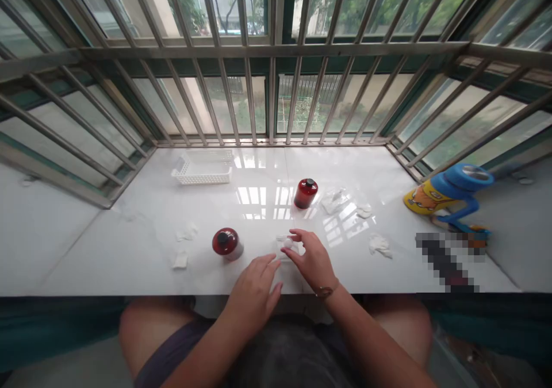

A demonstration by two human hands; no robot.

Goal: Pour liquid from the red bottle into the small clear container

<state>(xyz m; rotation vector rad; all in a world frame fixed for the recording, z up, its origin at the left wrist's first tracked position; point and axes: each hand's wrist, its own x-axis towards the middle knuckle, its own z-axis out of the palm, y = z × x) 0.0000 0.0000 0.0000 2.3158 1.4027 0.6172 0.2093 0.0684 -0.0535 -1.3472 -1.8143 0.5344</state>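
At the front middle of the white tabletop [142, 221], a small clear and whitish thing [285, 242] lies under my right fingers; its kind is too unclear to name. My right hand [308, 256] has its thumb and index finger closed around it. Just left of it, my left hand [259, 284] has its fingers stretched out and holds nothing. Beyond my left hand stands a dark red bottle [228, 243] with a black cap. Farther back is another dark red bottle [306, 194], also with a black cap.
A white plastic basket [202, 177] sits at the back left. Crumpled white tissues [380, 245] and a clear plastic wrapper [334, 201] lie on the right, more white scraps [180, 260] on the left. A blue and yellow flask [440, 189] stands far right. Metal window bars enclose the back.
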